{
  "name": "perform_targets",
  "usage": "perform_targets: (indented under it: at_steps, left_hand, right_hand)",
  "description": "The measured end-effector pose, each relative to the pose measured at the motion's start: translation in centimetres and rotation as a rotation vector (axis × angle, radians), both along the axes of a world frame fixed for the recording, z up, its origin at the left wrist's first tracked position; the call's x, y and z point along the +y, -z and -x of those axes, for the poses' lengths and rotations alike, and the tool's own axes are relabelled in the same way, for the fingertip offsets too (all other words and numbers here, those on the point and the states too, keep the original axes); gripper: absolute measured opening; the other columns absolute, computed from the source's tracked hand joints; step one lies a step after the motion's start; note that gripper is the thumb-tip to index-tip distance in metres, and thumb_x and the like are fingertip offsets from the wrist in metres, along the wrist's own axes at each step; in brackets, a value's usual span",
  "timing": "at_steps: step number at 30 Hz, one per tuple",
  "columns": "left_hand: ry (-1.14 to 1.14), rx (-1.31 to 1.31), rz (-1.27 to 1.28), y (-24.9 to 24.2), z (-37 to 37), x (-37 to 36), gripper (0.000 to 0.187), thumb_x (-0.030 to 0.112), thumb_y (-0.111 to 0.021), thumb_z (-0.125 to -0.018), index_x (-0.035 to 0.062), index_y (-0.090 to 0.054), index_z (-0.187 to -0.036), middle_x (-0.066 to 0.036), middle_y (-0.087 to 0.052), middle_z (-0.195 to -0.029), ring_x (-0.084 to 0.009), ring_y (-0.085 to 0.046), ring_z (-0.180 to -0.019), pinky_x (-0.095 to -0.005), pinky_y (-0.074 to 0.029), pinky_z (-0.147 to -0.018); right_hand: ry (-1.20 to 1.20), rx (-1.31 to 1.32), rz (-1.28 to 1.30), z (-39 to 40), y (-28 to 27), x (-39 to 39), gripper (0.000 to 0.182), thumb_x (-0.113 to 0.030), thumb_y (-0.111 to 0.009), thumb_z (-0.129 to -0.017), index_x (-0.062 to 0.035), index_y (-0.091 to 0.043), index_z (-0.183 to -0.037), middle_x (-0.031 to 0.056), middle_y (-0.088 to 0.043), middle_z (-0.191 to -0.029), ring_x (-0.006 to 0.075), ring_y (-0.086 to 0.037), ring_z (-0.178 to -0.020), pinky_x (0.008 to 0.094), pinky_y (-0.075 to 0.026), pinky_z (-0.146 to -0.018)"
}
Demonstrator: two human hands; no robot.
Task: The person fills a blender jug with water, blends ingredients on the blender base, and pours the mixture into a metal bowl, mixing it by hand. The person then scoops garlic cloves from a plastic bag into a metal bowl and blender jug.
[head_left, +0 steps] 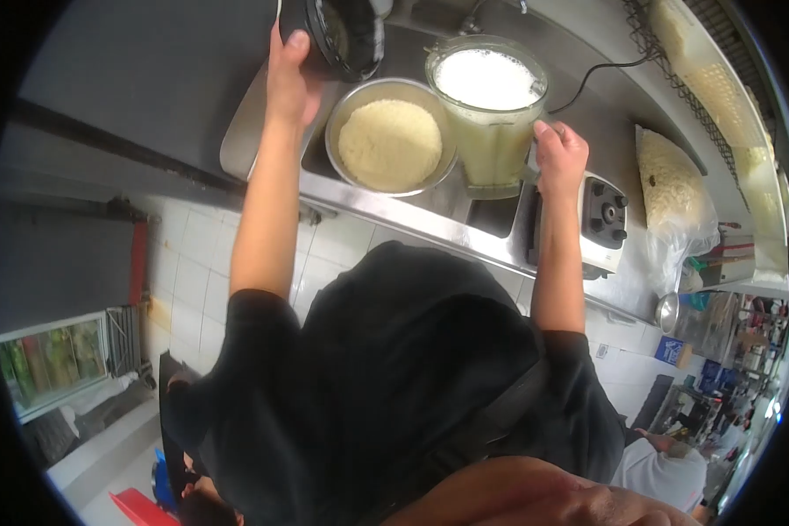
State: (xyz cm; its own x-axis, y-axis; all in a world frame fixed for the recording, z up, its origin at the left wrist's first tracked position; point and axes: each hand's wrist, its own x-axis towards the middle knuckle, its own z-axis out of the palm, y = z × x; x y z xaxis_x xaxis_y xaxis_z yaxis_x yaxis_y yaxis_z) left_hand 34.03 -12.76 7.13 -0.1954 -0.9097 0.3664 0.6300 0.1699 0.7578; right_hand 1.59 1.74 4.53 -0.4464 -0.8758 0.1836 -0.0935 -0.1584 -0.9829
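My left hand (291, 74) grips a black blender lid (351, 39), held tilted on its side at the top of the view. With my right hand (559, 151) I hold the handle of a clear blender jar (493, 145). Pale green liquid fills the jar, with white foam (486, 77) at its open top. Left of the jar, a round metal bowl (331, 145) holds a pale yellow, grainy mass (390, 145). The blender base (603, 215), with black knobs on its front, stands to the right of the jar, partly behind my right forearm.
Bowl and jar are over the steel sink counter (394, 208). A clear plastic bag (679, 188) of pale food lies to the right, near a black cord (579, 83). A metal ladle-like bowl (667, 311) sits lower right. Another person in a white shirt (662, 465) is behind me.
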Motion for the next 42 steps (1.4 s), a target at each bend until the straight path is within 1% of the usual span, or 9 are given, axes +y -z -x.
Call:
perform_targets:
  at_steps: [3, 10, 11, 15, 17, 21, 23, 29, 42]
  left_hand:
    - [-0.321, -0.082, -0.119, 6.3, -2.6, 1.8, 0.070, 0.010, -0.069, -0.082, 0.0035, -0.032, -0.142, -0.011, -0.044, -0.134, -0.0214, -0.046, -0.120, -0.0342, -0.039, -0.103]
    - [-0.484, -0.195, -0.286, 13.7, -6.4, 6.8, 0.073, 0.017, -0.070, -0.083, 0.0032, -0.031, -0.143, -0.013, -0.040, -0.139, -0.0235, -0.040, -0.126, -0.0343, -0.030, -0.108]
    - [-0.473, -0.217, -0.296, 14.2, -6.8, 7.4, 0.073, 0.022, -0.065, -0.087, 0.0072, -0.025, -0.146, -0.012, -0.039, -0.139, -0.0249, -0.042, -0.127, -0.0383, -0.033, -0.107]
    - [-0.469, -0.094, -0.395, 15.6, -8.0, 9.6, 0.074, 0.017, -0.067, -0.085, 0.0046, -0.027, -0.145, -0.013, -0.038, -0.141, -0.0239, -0.043, -0.125, -0.0348, -0.034, -0.106]
    - [-0.467, -0.076, -0.433, 15.8, -8.4, 10.3, 0.073, 0.017, -0.067, -0.085, 0.0051, -0.027, -0.145, -0.013, -0.039, -0.140, -0.0242, -0.043, -0.125, -0.0354, -0.034, -0.106]
    - [-0.476, -0.074, -0.471, 16.0, -8.8, 10.8, 0.074, 0.019, -0.068, -0.086, 0.0064, -0.027, -0.146, -0.013, -0.039, -0.140, -0.0251, -0.043, -0.125, -0.0372, -0.036, -0.105]
    - [-0.465, -0.069, -0.472, 15.9, -9.0, 11.1, 0.073, 0.019, -0.067, -0.086, 0.0065, -0.026, -0.146, -0.013, -0.040, -0.139, -0.0251, -0.043, -0.125, -0.0377, -0.036, -0.105]
    - [-0.466, -0.078, -0.460, 16.5, -9.8, 11.2, 0.069, 0.017, -0.064, -0.088, 0.0065, -0.026, -0.145, -0.012, -0.040, -0.138, -0.0248, -0.043, -0.124, -0.0392, -0.037, -0.105]
    - [-0.451, -0.056, -0.438, 16.8, -9.3, 13.3, 0.073, 0.019, -0.063, -0.088, 0.0058, -0.022, -0.147, -0.014, -0.038, -0.140, -0.0266, -0.042, -0.126, -0.0413, -0.036, -0.106]
  right_hand:
    - [-0.047, 0.164, -0.106, -0.1, 0.9, -1.4, 0.030, -0.019, -0.070, -0.081, -0.0059, -0.052, -0.061, -0.0055, -0.045, -0.056, 0.0043, -0.036, -0.050, 0.0245, -0.029, -0.045]
    - [-0.219, 0.511, -0.389, 0.5, 6.2, -5.6, 0.038, -0.030, -0.072, -0.075, -0.0013, -0.054, -0.059, -0.0016, -0.047, -0.054, 0.0068, -0.042, -0.052, 0.0288, -0.035, -0.048]
    - [-0.232, 0.585, -0.413, 0.1, 6.3, -5.9, 0.041, -0.036, -0.072, -0.072, 0.0016, -0.058, -0.061, 0.0028, -0.051, -0.053, 0.0102, -0.047, -0.051, 0.0320, -0.039, -0.050]
    - [-0.279, 0.709, -0.455, -0.8, 6.0, -6.9, 0.042, -0.037, -0.071, -0.071, 0.0040, -0.061, -0.066, 0.0100, -0.055, -0.055, 0.0168, -0.051, -0.051, 0.0350, -0.041, -0.053]
    - [-0.342, 0.847, -0.494, -0.7, 6.1, -7.8, 0.043, -0.039, -0.069, -0.070, 0.0038, -0.065, -0.072, 0.0172, -0.058, -0.059, 0.0263, -0.057, -0.055, 0.0382, -0.045, -0.059]
    - [-0.398, 0.966, -0.468, -1.4, 6.4, -8.9, 0.043, -0.041, -0.067, -0.070, 0.0019, -0.067, -0.076, 0.0200, -0.061, -0.066, 0.0327, -0.061, -0.063, 0.0408, -0.047, -0.063]
    - [-0.449, 1.047, -0.576, -2.1, 6.3, -9.4, 0.044, -0.043, -0.064, -0.070, -0.0005, -0.070, -0.084, 0.0209, -0.065, -0.075, 0.0360, -0.065, -0.075, 0.0424, -0.050, -0.071]
    - [-0.459, 1.250, -0.580, -4.3, 5.1, -11.2, 0.045, -0.043, -0.062, -0.072, -0.0033, -0.072, -0.091, 0.0213, -0.068, -0.090, 0.0362, -0.065, -0.090, 0.0431, -0.052, -0.082]
    - [-0.624, 1.488, -0.598, -9.0, 4.3, -14.3, 0.041, -0.036, -0.062, -0.075, -0.0021, -0.071, -0.097, 0.0186, -0.069, -0.096, 0.0332, -0.066, -0.092, 0.0430, -0.053, -0.082]
